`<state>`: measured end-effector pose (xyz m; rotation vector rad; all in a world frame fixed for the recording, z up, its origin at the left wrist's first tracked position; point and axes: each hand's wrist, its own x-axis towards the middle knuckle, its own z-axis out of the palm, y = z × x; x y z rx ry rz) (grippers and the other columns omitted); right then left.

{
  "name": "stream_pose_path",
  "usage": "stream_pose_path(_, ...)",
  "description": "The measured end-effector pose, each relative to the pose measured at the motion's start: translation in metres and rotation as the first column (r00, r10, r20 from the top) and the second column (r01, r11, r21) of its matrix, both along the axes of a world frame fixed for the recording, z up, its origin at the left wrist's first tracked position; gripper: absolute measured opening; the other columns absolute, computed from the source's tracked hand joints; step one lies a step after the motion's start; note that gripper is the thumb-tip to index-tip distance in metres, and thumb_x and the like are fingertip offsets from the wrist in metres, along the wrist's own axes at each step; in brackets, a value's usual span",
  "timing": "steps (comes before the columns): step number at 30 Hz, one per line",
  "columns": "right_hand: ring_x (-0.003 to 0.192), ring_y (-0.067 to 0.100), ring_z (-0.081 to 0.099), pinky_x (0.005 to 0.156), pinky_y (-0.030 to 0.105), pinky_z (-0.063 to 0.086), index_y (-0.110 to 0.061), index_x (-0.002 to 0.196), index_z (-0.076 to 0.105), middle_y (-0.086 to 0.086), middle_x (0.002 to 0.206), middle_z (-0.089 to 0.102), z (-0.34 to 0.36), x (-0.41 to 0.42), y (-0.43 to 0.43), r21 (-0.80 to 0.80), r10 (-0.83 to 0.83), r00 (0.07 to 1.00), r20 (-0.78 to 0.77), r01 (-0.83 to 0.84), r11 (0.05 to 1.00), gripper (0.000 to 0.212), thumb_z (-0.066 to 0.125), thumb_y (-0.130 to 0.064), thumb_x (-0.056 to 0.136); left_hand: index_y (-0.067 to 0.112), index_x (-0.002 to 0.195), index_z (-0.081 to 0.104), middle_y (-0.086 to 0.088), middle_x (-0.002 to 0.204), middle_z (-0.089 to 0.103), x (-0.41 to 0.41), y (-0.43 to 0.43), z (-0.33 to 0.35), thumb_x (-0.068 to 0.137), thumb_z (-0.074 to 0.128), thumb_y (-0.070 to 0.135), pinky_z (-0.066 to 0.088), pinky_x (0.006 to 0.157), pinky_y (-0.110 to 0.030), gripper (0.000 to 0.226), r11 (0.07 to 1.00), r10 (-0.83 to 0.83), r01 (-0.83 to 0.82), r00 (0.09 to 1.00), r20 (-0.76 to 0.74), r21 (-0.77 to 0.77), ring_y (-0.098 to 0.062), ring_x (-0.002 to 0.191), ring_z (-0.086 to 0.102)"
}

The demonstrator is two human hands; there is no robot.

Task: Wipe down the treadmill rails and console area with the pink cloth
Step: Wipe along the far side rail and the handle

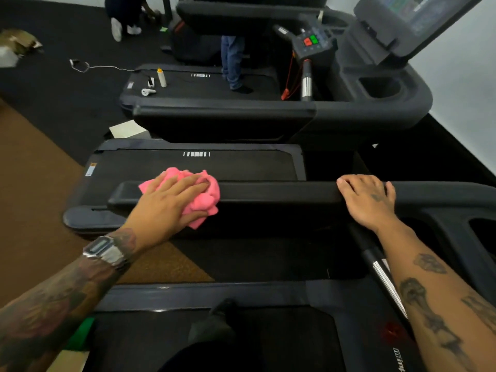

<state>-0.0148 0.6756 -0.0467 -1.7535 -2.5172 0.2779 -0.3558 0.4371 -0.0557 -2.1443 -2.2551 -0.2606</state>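
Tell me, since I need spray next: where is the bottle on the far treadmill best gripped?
Probably around the middle of the bottle, from the side: it stands upright on the belt, slim and round, its orange cap on top.

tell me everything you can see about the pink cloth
The pink cloth is bright pink, soft and towel-like, bunched into a crumpled wad rather than folded. It lies on top of the near treadmill's dark side rail, toward its rear end, and spills over the near edge. The left hand presses flat on it, fingers spread; nothing else touches it.
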Motion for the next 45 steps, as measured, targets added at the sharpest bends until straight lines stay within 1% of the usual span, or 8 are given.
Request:
stream_pose_path(9, 0.139, 0.022, 0.029, 0.117, 0.050, 0.004, -0.033, 0.128, 0.054, 0.001, 0.141, 0.049, 0.003, -0.011, -0.003, 0.002, -0.073, 0.997, 0.018, 0.073, 0.997, 0.042, 0.025, -0.047, 0.101, 0.027, 0.140, 0.048, 0.004, 0.140, 0.053, -0.076, -0.030, 0.019, 0.082, 0.033, 0.078, 0.027, 0.110, -0.034, 0.079, 0.996, 0.011, 0.004, 0.986, 0.169, -0.089, -0.015, 0.128, 0.045)
stream_pose_path(15, 0.133, 0.027, 0.037, 0.113, 0.058, 0.010, -0.037, 0.124, 0.050, 0.002, 0.137, 0.050, 0.015, -0.079, -0.033, -0.119, 0.089, 0.981, 0.170, -0.069, 0.990, 0.045, 0.016, -0.053, 0.100, 0.034, 0.141, 0.036, 0.008, 0.137, 0.053, -0.050, 0.010, 0.022, 0.080, 0.010, 0.081, 0.039, 0.100, -0.046, 0.081, 0.979, 0.031, -0.024, 0.999, 0.031, -0.203, -0.023, 0.124, 0.051)
stream_pose_path(22, 0.126, 0.024, 0.044, 0.112, 0.051, 0.014, -0.039, 0.115, 0.056, -0.002, 0.127, 0.056, 0.007, -0.138, -0.066, -0.078, 0.125, 0.976, 0.177, -0.113, 0.991, 0.050, 0.015, -0.062, 0.095, 0.026, 0.133, 0.044, 0.003, 0.127, 0.058, 0.019, 0.056, 0.006, 0.089, 0.017, 0.070, 0.041, 0.091, -0.049, 0.068, 0.996, -0.041, 0.039, 0.999, -0.026, -0.078, -0.028, 0.117, 0.054)
stream_pose_path(31, 0.125, 0.020, 0.044, 0.113, 0.046, 0.014, -0.040, 0.119, 0.057, -0.006, 0.121, 0.058, 0.012, -0.135, -0.068, -0.089, 0.139, 0.986, 0.090, -0.131, 0.987, 0.049, 0.019, -0.062, 0.096, 0.033, 0.134, 0.050, 0.008, 0.143, 0.049, -0.069, -0.026, -0.001, 0.092, 0.032, 0.065, 0.031, 0.108, -0.047, 0.056, 0.994, -0.106, 0.104, 0.994, 0.039, 0.047, -0.024, 0.126, 0.047)
stream_pose_path(34, 0.126, 0.018, 0.043, 0.114, 0.045, 0.013, -0.040, 0.119, 0.057, -0.007, 0.120, 0.058, 0.009, -0.137, -0.069, -0.093, 0.117, 0.990, 0.079, -0.110, 0.990, 0.049, 0.020, -0.061, 0.096, 0.032, 0.140, 0.046, 0.010, 0.148, 0.043, -0.110, -0.050, -0.003, 0.090, 0.032, 0.067, 0.027, 0.114, -0.040, 0.062, 0.998, -0.059, 0.058, 0.962, 0.267, 0.011, -0.017, 0.136, 0.037)
stream_pose_path(37, 0.124, 0.018, 0.045, 0.114, 0.045, 0.013, -0.040, 0.116, 0.058, -0.009, 0.118, 0.059, 0.005, -0.138, -0.071, -0.046, 0.090, 0.992, 0.086, -0.086, 0.995, 0.047, 0.020, -0.060, 0.097, 0.034, 0.134, 0.050, 0.015, 0.137, 0.049, -0.132, -0.049, -0.001, 0.090, 0.036, 0.067, 0.037, 0.108, -0.038, 0.057, 0.996, 0.011, 0.042, 0.796, 0.605, -0.073, -0.006, 0.125, 0.044)
stream_pose_path(40, 0.122, 0.018, 0.047, 0.113, 0.045, 0.015, -0.038, 0.112, 0.059, -0.009, 0.114, 0.060, 0.002, -0.141, -0.074, 0.015, 0.087, 0.992, 0.090, -0.088, 0.996, 0.048, 0.019, -0.059, 0.097, 0.033, 0.121, 0.055, 0.009, 0.114, 0.060, -0.124, -0.025, 0.008, 0.087, 0.023, 0.073, 0.045, 0.090, -0.041, 0.061, 0.990, 0.049, 0.015, 0.894, 0.445, -0.139, -0.015, 0.105, 0.056)
stream_pose_path(45, 0.122, 0.017, 0.046, 0.113, 0.045, 0.014, -0.037, 0.111, 0.060, -0.010, 0.114, 0.060, 0.001, -0.142, -0.076, 0.010, 0.064, 0.996, 0.064, -0.065, 0.998, 0.047, 0.021, -0.058, 0.097, 0.021, 0.129, 0.044, -0.005, 0.117, 0.060, -0.033, 0.026, 0.010, 0.095, 0.019, 0.061, 0.043, 0.084, -0.049, 0.058, 0.995, -0.044, 0.039, 0.997, -0.060, -0.095, -0.033, 0.107, 0.058)
